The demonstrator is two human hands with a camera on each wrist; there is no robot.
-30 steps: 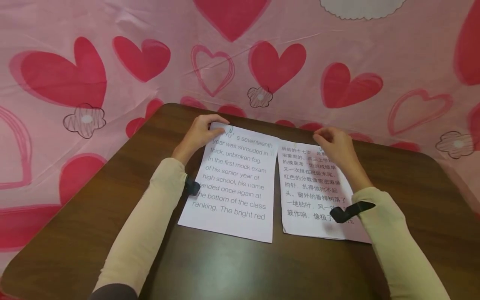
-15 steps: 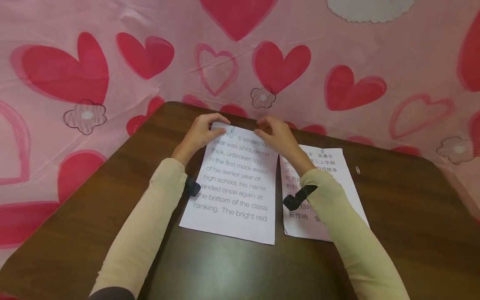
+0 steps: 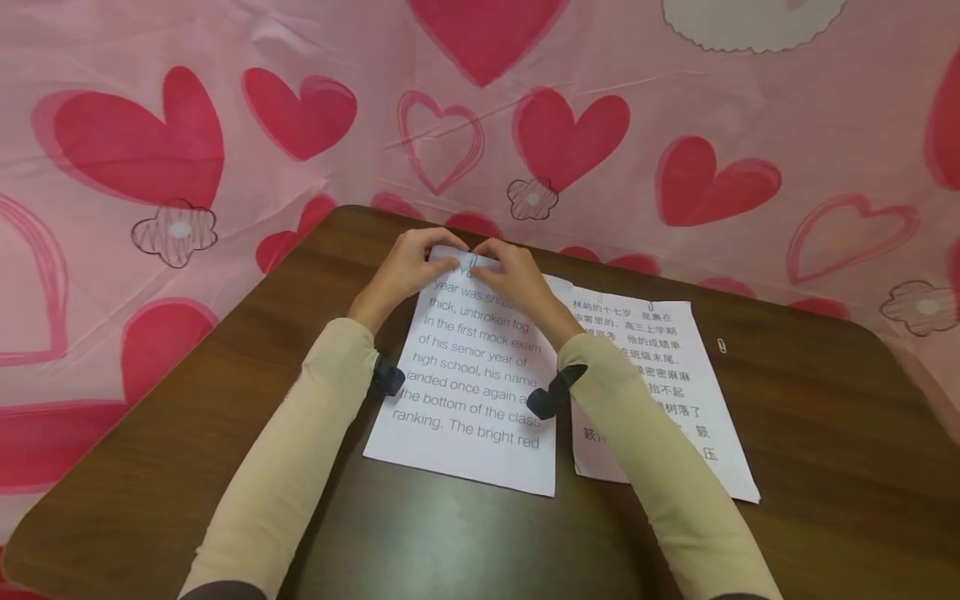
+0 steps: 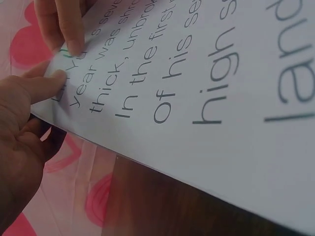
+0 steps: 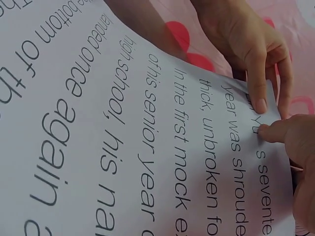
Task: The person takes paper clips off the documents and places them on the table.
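Observation:
A white printed sheet with English text (image 3: 472, 392) is tilted up at its far end, between both hands. My left hand (image 3: 401, 271) grips its far left corner, the thumb (image 4: 47, 87) on the printed face and other fingers behind. Close beside it, my right hand (image 3: 517, 279) pinches the far edge, its thumb (image 5: 273, 130) over the first line and fingers partly hidden behind the paper. A green paper clip (image 3: 473, 262) sits on that edge between the two hands, right at the right thumb. In the left wrist view the clip (image 4: 64, 52) is partly covered.
To the right lies a second printed sheet with Chinese text (image 3: 667, 367), with clips at its far edge, partly under the right sleeve (image 3: 667, 450). A loose white paper clip (image 3: 722, 345) lies beyond it on the dark wooden table (image 3: 817, 433). A pink heart-patterned cloth (image 3: 450, 67) hangs behind.
My right hand has moved left from the Chinese sheet to the far edge of the English sheet, beside the green clip. The loose white clip has come into view. My left hand has stayed.

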